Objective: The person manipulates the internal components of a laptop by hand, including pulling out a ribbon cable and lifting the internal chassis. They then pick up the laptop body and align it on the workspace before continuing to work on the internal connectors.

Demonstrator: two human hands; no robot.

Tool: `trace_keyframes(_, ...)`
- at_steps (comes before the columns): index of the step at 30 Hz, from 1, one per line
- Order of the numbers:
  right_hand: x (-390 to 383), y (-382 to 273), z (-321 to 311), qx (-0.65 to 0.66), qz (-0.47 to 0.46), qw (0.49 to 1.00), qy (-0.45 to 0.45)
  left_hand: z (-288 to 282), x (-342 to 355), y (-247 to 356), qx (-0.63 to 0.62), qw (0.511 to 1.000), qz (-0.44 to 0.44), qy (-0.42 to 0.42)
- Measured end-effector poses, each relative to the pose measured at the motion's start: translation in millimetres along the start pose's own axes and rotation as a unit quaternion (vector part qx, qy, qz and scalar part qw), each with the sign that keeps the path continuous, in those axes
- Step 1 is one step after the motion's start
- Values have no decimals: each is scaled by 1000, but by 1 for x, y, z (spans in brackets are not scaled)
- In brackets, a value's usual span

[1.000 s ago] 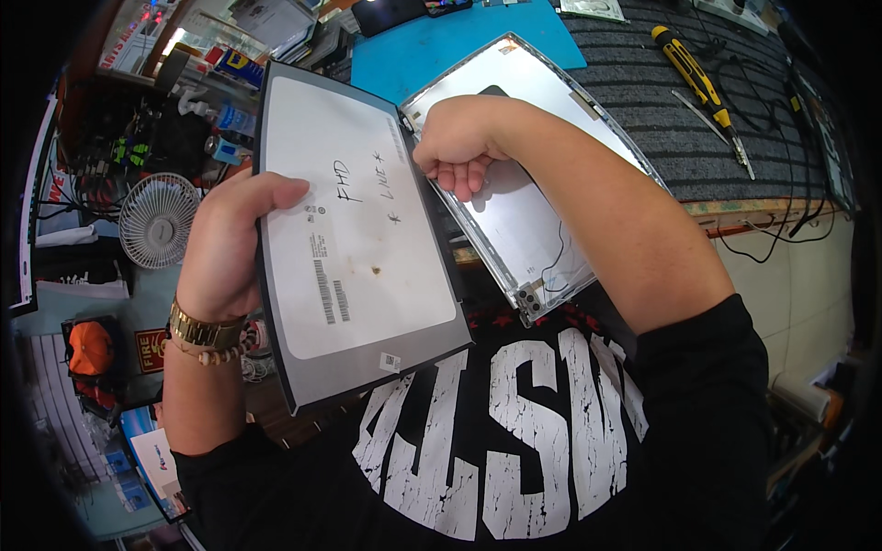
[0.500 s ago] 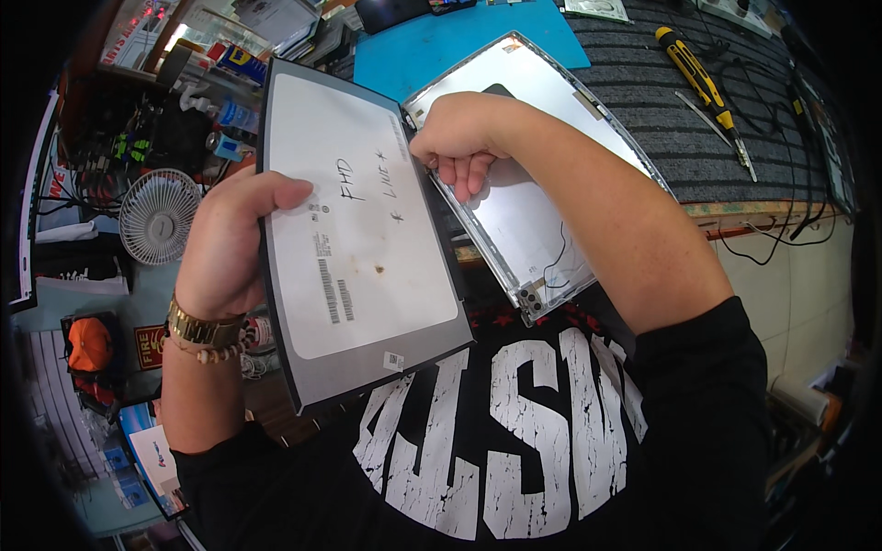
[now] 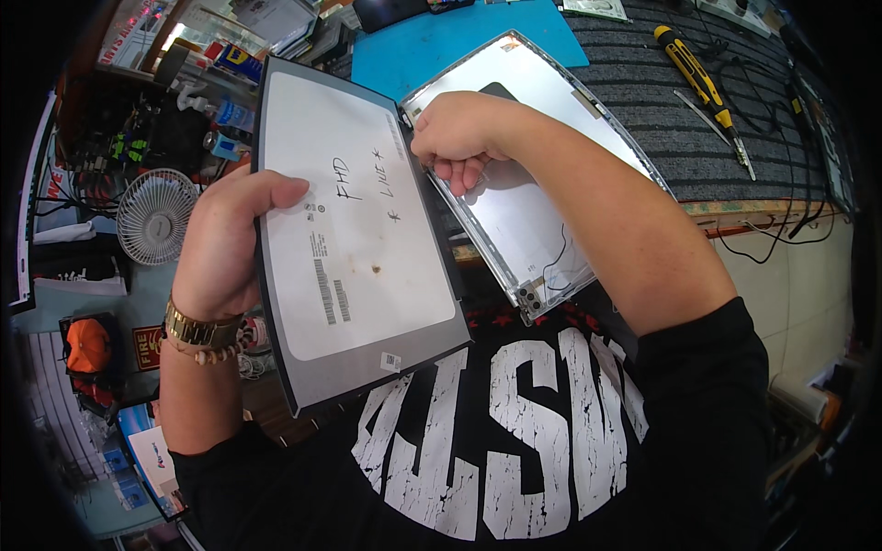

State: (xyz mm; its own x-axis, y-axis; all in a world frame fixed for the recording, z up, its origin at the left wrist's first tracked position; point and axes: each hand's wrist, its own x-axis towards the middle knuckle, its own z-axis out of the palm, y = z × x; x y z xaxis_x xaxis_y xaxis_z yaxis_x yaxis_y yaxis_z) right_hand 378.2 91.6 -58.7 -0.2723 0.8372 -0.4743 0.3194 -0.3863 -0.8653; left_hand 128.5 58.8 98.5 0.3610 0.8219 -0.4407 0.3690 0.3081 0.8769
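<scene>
A laptop display panel (image 3: 354, 248) stands tilted with its white and grey back toward me; handwriting and barcodes mark it. Gripping its left edge is my left hand (image 3: 225, 230), thumb on the back face and fingers hidden behind. To the right lies a silver laptop lid shell (image 3: 514, 216), its inner side up, partly on the bench. At the shell's left edge, near the panel's right edge, my right hand (image 3: 464, 138) is closed with curled fingers. Whatever its fingertips pinch is hidden. A thin black cable (image 3: 559, 257) loops near the hinge (image 3: 530, 298) at the shell's lower corner.
A blue mat (image 3: 395, 46) lies beyond the shell on the grey striped bench (image 3: 634, 92). A yellow-black screwdriver (image 3: 694, 73) and a thin metal tool (image 3: 703, 119) rest at the right. Cables (image 3: 772, 129) lie farther right. A white fan (image 3: 156, 216) is at the left.
The panel and my left hand have shifted very slightly left. My right hand stays at the shell's left edge, its curled fingers barely moved.
</scene>
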Motion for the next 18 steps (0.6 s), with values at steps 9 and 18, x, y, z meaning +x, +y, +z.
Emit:
trace_keyframes(9,-2,-1,2,4,-6,1000,7,2,-3,2,4,1000,7,18)
trace_keyframes(18,-2,1,0,-6,-7,1000,13,6,-1,2,7,1000,8,5)
